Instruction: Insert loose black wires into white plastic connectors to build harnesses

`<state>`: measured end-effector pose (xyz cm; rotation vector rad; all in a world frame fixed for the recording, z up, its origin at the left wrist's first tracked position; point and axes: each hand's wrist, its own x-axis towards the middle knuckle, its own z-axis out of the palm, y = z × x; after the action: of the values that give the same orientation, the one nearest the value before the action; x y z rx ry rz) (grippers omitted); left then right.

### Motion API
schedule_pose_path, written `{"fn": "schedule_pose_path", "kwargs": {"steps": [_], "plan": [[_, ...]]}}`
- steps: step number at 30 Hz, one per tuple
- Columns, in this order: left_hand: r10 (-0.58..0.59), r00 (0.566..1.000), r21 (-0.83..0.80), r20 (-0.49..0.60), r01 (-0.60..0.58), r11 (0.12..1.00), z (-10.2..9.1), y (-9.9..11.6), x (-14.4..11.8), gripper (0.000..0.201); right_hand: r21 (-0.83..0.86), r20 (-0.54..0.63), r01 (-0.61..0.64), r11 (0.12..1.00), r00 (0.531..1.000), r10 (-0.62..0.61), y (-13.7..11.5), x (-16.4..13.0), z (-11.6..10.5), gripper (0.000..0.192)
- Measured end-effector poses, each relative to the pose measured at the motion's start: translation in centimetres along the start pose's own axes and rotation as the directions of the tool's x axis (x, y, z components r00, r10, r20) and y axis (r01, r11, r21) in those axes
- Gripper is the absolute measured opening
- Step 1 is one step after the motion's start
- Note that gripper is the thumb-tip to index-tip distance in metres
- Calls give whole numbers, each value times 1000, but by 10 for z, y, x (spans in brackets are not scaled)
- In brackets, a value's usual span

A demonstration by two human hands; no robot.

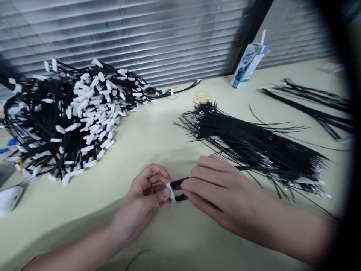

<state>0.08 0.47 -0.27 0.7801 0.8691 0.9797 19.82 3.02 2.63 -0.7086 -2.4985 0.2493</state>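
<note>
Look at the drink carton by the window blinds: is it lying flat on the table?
No, the drink carton stands tilted, leaning against the dark window frame.

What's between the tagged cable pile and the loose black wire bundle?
Head view: bare table between the tagged cable pile and the loose wire bundle; nothing lies there.

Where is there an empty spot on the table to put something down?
Bare table lies between the white-tagged cable heap and the plain black cable bundle, and along the near edge under the left hand and right hand. It is crowded far left, and on the right near the rubber bands and carton.
</note>
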Motion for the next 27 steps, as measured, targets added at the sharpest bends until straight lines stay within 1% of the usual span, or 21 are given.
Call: {"fn": "schedule_pose_path", "kwargs": {"steps": [2, 4, 6, 7, 8, 9, 11, 12, 13, 15, 18, 23, 25, 27], "plan": [[6, 1000, 16, 15, -6, 1000, 1, 0, 0, 18, 64, -6, -32, 997, 999, 32, -1, 3, -2, 20], [4, 999, 52, 39, -6, 999, 1, -1, 1, 19, 164, -13, -96, 982, 995, 99, 2, 7, -6, 25], [-7, 998, 103, 59, 1, 995, 1, -1, 1, 19, 221, -50, -183, 958, 979, 198, 11, 11, -9, 29], [-13, 998, 128, 67, 4, 992, 1, -1, 1, 19, 211, -84, -224, 951, 966, 246, 19, 12, -9, 29], [-19, 997, 150, 74, 8, 989, 1, -1, 1, 18, 169, -123, -263, 950, 951, 285, 29, 13, -8, 26], [-26, 997, 167, 78, 12, 986, 0, -2, 1, 17, 93, -160, -296, 951, 938, 307, 40, 12, -5, 20], [-31, 997, 188, 75, 16, 982, 0, -1, 1, 17, -134, -179, -324, 936, 937, 299, 63, 11, 2, 13], [-32, 997, 197, 67, 19, 980, 1, -1, 1, 17, -244, -149, -327, 913, 943, 298, 74, 9, 6, 14], [-35, 998, 208, 60, 22, 978, 1, -1, 0, 17, -316, -117, -330, 889, 944, 309, 83, 8, 10, 16], [-39, 998, 230, 55, 25, 973, 1, -1, 0, 17, -377, -70, -334, 864, 940, 333, 95, 6, 16, 17], [-39, 998, 245, 59, 24, 969, 1, -1, -1, 16, -374, -64, -343, 862, 937, 345, 100, 6, 19, 16], [-31, 998, 223, 56, 18, 975, 1, 0, 0, 16, -368, -72, -344, 864, 937, 342, 100, 8, 18, 15], [-33, 998, 214, 52, 21, 977, 1, 0, 0, 16, -348, -112, -363, 865, 932, 346, 98, 9, 14, 15], [-36, 998, 195, 50, 26, 981, 1, 0, 0, 16, -258, -202, -387, 885, 918, 342, 91, 11, 8, 14]]}}
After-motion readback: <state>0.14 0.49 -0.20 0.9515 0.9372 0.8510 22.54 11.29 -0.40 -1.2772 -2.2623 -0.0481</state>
